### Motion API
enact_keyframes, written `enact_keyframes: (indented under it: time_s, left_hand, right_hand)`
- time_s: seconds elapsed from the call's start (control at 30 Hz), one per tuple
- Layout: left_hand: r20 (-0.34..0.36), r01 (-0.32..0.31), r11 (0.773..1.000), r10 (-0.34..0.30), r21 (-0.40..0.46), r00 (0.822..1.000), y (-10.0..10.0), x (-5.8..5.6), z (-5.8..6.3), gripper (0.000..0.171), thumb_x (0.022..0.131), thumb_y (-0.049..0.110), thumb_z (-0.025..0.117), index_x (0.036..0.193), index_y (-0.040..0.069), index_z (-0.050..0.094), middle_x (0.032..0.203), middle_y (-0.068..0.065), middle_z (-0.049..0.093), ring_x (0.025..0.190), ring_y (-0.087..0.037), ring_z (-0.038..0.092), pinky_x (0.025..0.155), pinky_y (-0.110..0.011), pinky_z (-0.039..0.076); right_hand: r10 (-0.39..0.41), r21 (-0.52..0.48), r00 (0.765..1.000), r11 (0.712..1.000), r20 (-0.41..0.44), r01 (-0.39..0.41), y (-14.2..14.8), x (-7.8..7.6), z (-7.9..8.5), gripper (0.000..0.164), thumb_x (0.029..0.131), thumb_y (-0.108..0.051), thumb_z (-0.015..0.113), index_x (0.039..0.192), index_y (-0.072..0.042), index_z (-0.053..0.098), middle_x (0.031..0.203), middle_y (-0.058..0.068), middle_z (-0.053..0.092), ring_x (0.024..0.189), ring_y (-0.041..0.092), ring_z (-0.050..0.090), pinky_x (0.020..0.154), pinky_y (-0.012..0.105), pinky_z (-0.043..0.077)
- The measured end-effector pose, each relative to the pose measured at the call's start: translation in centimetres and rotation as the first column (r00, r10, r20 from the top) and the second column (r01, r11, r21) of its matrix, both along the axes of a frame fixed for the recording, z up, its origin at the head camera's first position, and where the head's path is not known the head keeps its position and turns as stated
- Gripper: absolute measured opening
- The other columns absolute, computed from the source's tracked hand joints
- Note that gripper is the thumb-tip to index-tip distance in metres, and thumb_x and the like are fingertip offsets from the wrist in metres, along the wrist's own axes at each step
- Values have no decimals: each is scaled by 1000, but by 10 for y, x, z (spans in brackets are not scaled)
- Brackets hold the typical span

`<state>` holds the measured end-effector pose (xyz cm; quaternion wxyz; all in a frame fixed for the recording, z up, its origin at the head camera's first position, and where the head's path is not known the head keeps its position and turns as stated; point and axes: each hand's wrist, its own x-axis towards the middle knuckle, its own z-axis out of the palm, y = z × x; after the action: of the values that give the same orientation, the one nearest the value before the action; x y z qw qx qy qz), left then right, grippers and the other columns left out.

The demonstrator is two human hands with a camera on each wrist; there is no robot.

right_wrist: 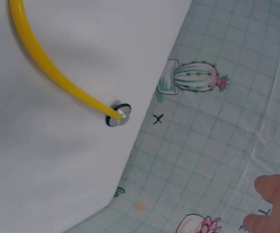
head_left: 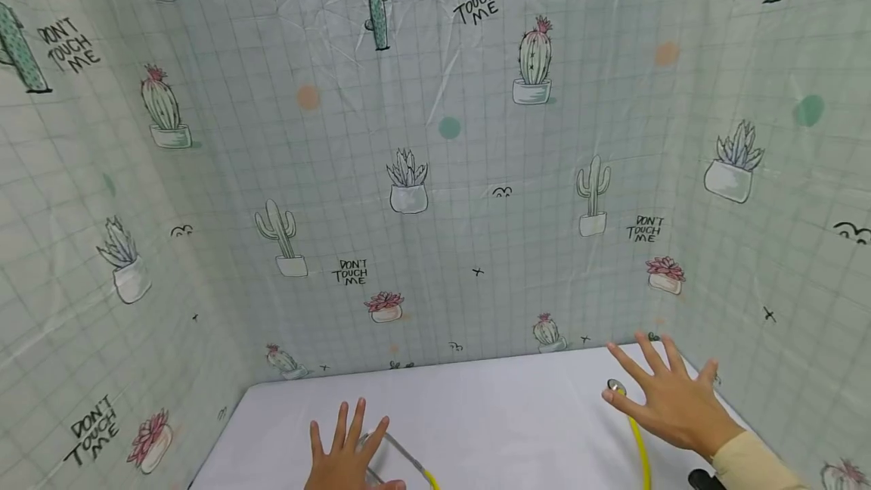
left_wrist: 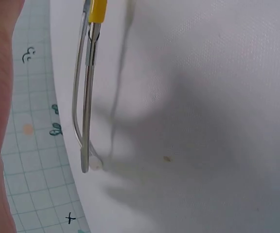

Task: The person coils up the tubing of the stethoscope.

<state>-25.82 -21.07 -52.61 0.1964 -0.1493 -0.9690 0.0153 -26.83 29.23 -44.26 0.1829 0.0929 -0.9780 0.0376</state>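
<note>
A stethoscope with a yellow tube (head_left: 640, 448) lies on the white table. Its metal chest piece (right_wrist: 119, 115) rests near the table's far right edge. The metal ear tubes (left_wrist: 87, 87) lie at the left, joined to the yellow tubing. My left hand (head_left: 343, 456) is spread over the ear tubes, partly hiding them in the head view. My right hand (head_left: 670, 403) is spread wide beside the chest piece, its thumb overlapping it in the head view. Neither hand holds anything; the fingers of both are straight and apart.
Fabric walls (head_left: 435, 233) printed with cacti and a grid surround the white table (head_left: 503, 407) at the back and both sides. A dark object (head_left: 705, 480) shows beside the right sleeve (head_left: 755, 463). A small brown speck (left_wrist: 167, 158) marks the tabletop.
</note>
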Motion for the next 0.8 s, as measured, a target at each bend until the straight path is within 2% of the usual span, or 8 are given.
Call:
enact_keyframes:
  time_s: [0.17, 0.27, 0.4, 0.47, 0.57, 0.67, 0.7, 0.8]
  left_hand:
    - [-58, 41, 999, -40, 13, 998, -1, 2, -5, 85, 68, 84, 42, 136, 33, 47, 148, -11, 30, 136, -38, 18, 98, -74, 4]
    - [-111, 58, 998, -61, -25, 992, -5, 6, -11, 94, 62, 89, 38, 138, 34, 43, 152, -9, 21, 137, -36, 14, 99, -74, 0]
    - [-207, 90, 990, -110, -104, 972, -10, 15, -27, 103, 58, 93, 30, 146, 42, 16, 155, -1, -10, 140, -29, -7, 100, -70, -10]
    - [-245, 91, 989, -118, -121, 962, -10, 19, -36, 103, 59, 93, 28, 145, 42, 2, 153, 2, -18, 139, -26, -13, 100, -70, -9]
    - [-226, 53, 990, -81, -129, 971, -7, 25, -44, 105, 57, 95, 24, 141, 42, -13, 151, 4, -26, 138, -25, -18, 100, -71, -6]
    - [-205, 7, 992, -33, -128, 978, -3, 27, -44, 103, 56, 96, 23, 145, 46, 8, 153, 2, -17, 140, -28, -8, 101, -72, 3]
    - [-207, 5, 993, -29, -117, 978, -2, 28, -44, 102, 55, 96, 23, 144, 46, 22, 154, 2, -12, 140, -29, -4, 101, -72, 4]
    - [-181, -12, 993, -9, -115, 984, 1, 31, -41, 101, 55, 96, 23, 132, 37, 51, 154, 3, -16, 140, -27, -7, 101, -71, 6]
  right_hand:
    - [-12, -8, 1000, 1000, 4, 12, 1, 3, 2, 73, 84, -71, 39, 146, -38, 24, 147, 19, 24, 131, 50, 14, 73, 85, -12]
    - [-2, -1, 1000, 1000, 7, 2, -1, 5, 0, 73, 84, -72, 38, 146, -37, 24, 147, 20, 24, 133, 49, 9, 74, 85, -14]
    - [3, 21, 1000, 1000, -16, -3, -4, 9, -6, 73, 84, -71, 39, 146, -35, 27, 147, 19, 26, 134, 47, 8, 77, 84, -14]
    - [3, 18, 1000, 1000, -21, -2, -5, 11, -9, 72, 84, -71, 40, 145, -34, 30, 146, 19, 27, 134, 47, 11, 78, 83, -15]
    - [2, 12, 1000, 1000, -24, -2, -5, 15, -13, 72, 84, -71, 41, 144, -34, 31, 146, 19, 27, 132, 48, 15, 78, 83, -15]
    - [0, 27, 1000, 1000, -31, 1, -5, 17, -15, 72, 83, -71, 40, 145, -35, 31, 146, 19, 28, 131, 48, 18, 78, 84, -13]
    - [0, 35, 999, 999, -35, 1, -5, 17, -16, 72, 83, -71, 40, 145, -35, 30, 146, 18, 28, 130, 48, 19, 78, 84, -13]
    - [1, 48, 999, 999, -44, 1, -5, 19, -17, 72, 83, -72, 41, 144, -36, 31, 145, 19, 30, 129, 48, 21, 79, 84, -11]
